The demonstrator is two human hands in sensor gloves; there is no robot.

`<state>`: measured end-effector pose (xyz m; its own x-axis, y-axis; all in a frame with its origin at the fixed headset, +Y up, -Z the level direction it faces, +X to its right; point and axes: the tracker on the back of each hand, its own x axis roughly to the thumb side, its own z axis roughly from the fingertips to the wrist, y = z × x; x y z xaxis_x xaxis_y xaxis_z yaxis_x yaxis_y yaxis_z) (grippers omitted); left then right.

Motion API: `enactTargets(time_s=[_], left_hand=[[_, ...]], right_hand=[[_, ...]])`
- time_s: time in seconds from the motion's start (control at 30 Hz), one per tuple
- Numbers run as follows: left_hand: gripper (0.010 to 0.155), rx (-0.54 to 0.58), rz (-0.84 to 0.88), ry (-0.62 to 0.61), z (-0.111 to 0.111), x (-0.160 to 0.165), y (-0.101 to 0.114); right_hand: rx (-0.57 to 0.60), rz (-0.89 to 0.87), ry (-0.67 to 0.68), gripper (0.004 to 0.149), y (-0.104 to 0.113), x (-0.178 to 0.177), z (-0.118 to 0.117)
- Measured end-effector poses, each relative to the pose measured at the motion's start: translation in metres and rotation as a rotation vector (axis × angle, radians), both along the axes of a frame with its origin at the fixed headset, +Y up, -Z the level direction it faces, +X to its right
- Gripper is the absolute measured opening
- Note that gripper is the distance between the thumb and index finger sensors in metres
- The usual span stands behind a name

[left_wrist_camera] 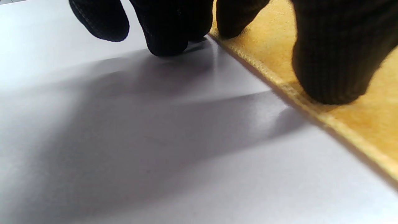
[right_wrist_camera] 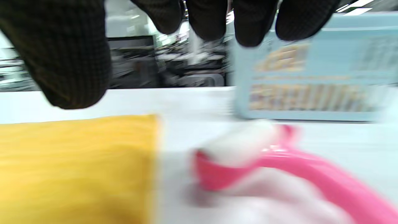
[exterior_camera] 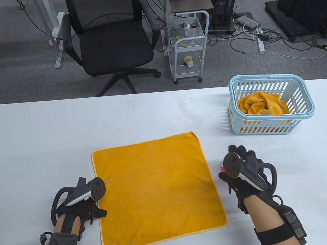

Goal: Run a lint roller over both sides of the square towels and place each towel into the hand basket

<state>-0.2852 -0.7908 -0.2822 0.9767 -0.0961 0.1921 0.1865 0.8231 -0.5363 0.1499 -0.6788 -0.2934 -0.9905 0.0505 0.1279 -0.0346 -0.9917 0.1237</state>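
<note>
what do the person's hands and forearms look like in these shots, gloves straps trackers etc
Both hands wear black knit sensor gloves. The left hand and right hand each carry a tracker on the back: a white body, a dark round face and a black ring. Forearms are bare. The left forearm has a black X-ribbed plate, the right a black strap with small boxes.

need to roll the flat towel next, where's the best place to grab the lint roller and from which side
Grip the lint roller by its pink handle, coming down from above with the right hand, which hovers over it. It appears to lie flat on the table right of the towel, white roll end toward the basket, so the handle is the free part.
</note>
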Motion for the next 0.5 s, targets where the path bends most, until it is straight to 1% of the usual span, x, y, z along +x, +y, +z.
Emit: enactTargets(time_s=[0.07,0.1,0.13,0.17,0.2,0.27,0.3,0.33,0.43,0.47,0.5], left_hand=[[0.094,-0.001,0.0,0.0,0.0,0.0,0.0],[0.094,-0.001,0.0,-0.001,0.0,0.0,0.0],[0.093,-0.001,0.0,-0.001,0.0,0.0,0.0],[0.093,-0.001,0.0,-0.002,0.0,0.0,0.0],[0.093,-0.001,-0.001,-0.002,0.0,0.0,0.0],[0.093,-0.001,0.0,-0.003,0.0,0.0,0.0],[0.093,-0.001,0.001,-0.003,0.0,0.0,0.0],[0.094,-0.001,0.001,-0.003,0.0,0.0,0.0],[0.094,0.0,0.006,-0.002,0.0,0.0,0.0],[0.094,0.002,0.008,-0.002,0.0,0.0,0.0],[0.094,0.004,0.009,-0.003,0.0,0.0,0.0]], right_hand=[[-0.025,0.001,0.07,0.103,0.005,-0.029,-0.002],[-0.05,0.002,0.136,0.105,0.006,-0.048,-0.004],[-0.077,-0.006,0.174,0.106,0.004,-0.071,-0.006],[-0.09,-0.001,0.185,0.107,0.002,-0.079,-0.007],[-0.124,0.021,0.227,0.108,-0.004,-0.099,-0.009],[-0.16,0.038,0.255,0.108,-0.016,-0.12,-0.011],[-0.199,0.06,0.276,0.109,-0.026,-0.131,-0.014],[-0.226,0.069,0.285,0.109,-0.033,-0.137,-0.016],[-0.333,0.087,0.276,0.11,-0.066,-0.155,-0.026],[-0.347,0.09,0.268,0.111,-0.074,-0.157,-0.028],[-0.364,0.111,0.25,0.111,-0.088,-0.16,-0.03]])
